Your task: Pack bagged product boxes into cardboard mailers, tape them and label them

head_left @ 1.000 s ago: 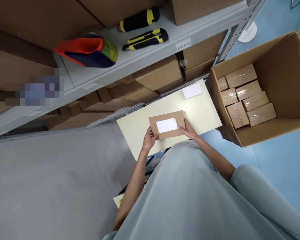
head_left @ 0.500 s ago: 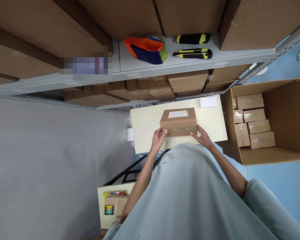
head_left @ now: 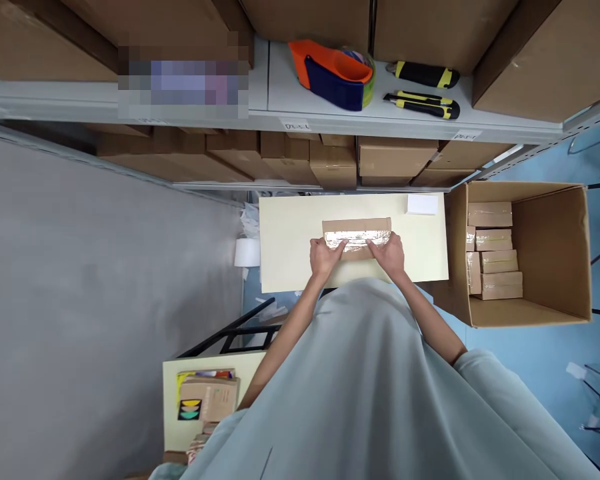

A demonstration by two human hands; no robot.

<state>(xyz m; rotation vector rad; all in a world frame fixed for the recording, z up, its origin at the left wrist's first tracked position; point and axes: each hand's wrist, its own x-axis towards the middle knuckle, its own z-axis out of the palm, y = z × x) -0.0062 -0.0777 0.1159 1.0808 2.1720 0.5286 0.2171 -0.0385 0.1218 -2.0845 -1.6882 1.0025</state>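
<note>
A small brown cardboard box (head_left: 357, 225) is between my hands over the pale table (head_left: 290, 247). The side with the shiny strip of clear tape faces up, catching the light. My left hand (head_left: 326, 257) grips its left end, thumb lying on the taped face. At the right end my right hand (head_left: 389, 255) holds it the same way, thumb pointing inward. Both hands' other fingers are mostly hidden around the box's ends. Behind the box, near the table's far right corner, lies a white stack of paper or labels (head_left: 422, 204).
Right of the table stands a large open carton (head_left: 555, 253) with several small taped boxes inside. A shelf (head_left: 280, 113) above the table holds an orange and blue tape dispenser (head_left: 335, 73) and two utility knives (head_left: 425, 90). A side table (head_left: 173, 400) at lower left carries packages.
The box has been turned so its taped side faces up and the white label is out of sight. My thumbs have moved inward onto the tape. The camera view has shifted.
</note>
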